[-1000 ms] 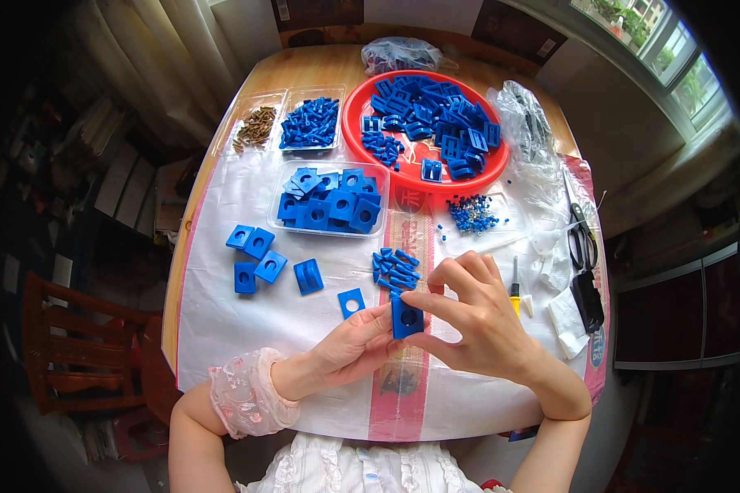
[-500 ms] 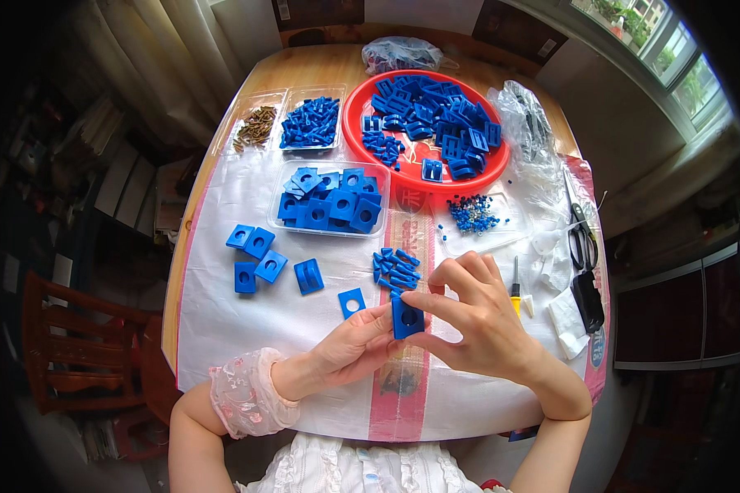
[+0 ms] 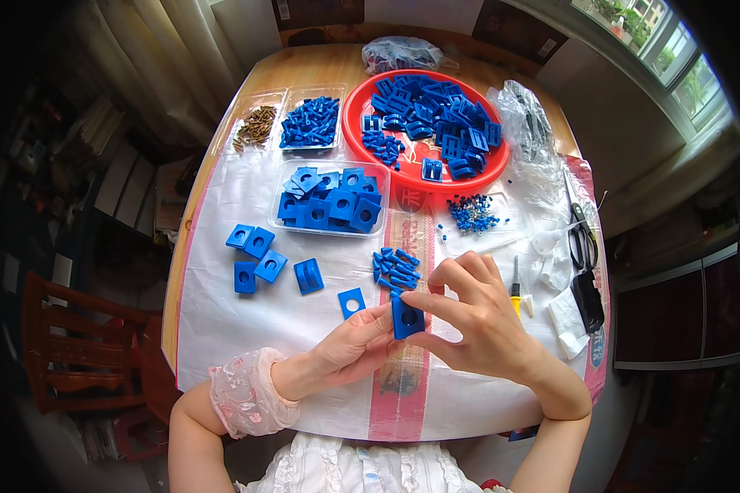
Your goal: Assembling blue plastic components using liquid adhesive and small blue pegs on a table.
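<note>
Nothing has shifted since the earlier frames. Bare white cover (image 3: 247, 329) lies open left of the hands on the surface. Centre-low in frame, the square blue block (image 3: 407, 316), holed, is pinched between left hand (image 3: 349, 349) and right hand (image 3: 477, 316), both grips clenched on it.

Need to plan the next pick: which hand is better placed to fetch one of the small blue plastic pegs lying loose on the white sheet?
Probably the right hand: its raised fingers sit just beside the small blue plastic pegs, while the left hand lies lower, supporting the blue plastic block with a round hole.
</note>
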Demonstrator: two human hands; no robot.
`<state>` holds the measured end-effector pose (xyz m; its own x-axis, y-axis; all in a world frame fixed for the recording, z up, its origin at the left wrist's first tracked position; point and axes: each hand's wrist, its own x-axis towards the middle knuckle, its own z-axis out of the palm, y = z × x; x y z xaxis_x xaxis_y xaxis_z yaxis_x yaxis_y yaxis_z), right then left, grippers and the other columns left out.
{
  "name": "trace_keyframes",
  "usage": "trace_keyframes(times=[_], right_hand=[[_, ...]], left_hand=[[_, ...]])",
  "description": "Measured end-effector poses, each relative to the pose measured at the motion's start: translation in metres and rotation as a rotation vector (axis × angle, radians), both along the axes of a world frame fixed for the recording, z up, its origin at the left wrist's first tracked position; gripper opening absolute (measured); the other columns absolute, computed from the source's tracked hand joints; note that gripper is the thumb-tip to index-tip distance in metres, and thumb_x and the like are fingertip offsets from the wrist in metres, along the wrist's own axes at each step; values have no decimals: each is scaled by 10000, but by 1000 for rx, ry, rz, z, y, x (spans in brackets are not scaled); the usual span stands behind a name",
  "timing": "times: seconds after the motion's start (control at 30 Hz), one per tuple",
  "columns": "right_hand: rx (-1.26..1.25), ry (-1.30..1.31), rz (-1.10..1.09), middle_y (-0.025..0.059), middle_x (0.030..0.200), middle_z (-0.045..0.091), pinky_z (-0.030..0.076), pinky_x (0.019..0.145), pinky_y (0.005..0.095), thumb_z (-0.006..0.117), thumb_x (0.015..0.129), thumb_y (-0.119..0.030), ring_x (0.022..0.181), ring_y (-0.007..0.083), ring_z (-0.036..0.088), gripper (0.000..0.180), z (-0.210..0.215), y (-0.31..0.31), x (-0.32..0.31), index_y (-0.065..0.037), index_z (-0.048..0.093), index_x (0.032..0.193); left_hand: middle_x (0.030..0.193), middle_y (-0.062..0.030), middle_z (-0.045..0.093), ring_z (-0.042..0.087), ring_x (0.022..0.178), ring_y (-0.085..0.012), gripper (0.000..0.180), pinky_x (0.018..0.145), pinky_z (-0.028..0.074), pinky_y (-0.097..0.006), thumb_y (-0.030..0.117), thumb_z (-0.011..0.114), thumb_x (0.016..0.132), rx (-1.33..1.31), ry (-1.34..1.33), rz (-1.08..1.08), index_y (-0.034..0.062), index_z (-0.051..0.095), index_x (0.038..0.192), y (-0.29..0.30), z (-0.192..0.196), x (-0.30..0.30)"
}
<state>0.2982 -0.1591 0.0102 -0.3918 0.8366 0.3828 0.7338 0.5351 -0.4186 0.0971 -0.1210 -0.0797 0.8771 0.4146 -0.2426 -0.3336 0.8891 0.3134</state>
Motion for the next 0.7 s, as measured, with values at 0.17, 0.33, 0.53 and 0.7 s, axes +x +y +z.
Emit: trace_keyframes(times=[0.17,0.33,0.53,0.7], right_hand=[[5,4,1,33,906,526,352,736,367,819,625,-222,852,225,477,423,-1,1,0,-105,679,1007],[1,1,-3,34,901,526,352,736,361,819,620,-216,851,225,474,418,-1,1,-1,-103,684,999],[0,1,-5,34,902,526,355,741,362,817,619,-211,853,226,476,421,-1,0,0,-99,685,1002],[3,2,-5,34,902,528,358,744,364,817,619,-209,855,228,478,419,-1,0,0,-97,686,1001]], left_hand=[[1226,-97,582,571,1146,-148,397,1000,478,-260,222,557,983,-2,-11,2,3,479,1305,0,1,-1],[1227,-95,583,576,1138,-144,384,997,481,-252,216,558,983,4,-4,4,3,488,1295,0,5,0],[1226,-88,576,559,1160,-146,377,1025,465,-269,227,569,975,21,-7,-3,10,503,1276,0,4,0],[1218,-85,578,556,1165,-147,375,1033,461,-273,227,575,972,30,2,-4,12,505,1271,0,6,0]])
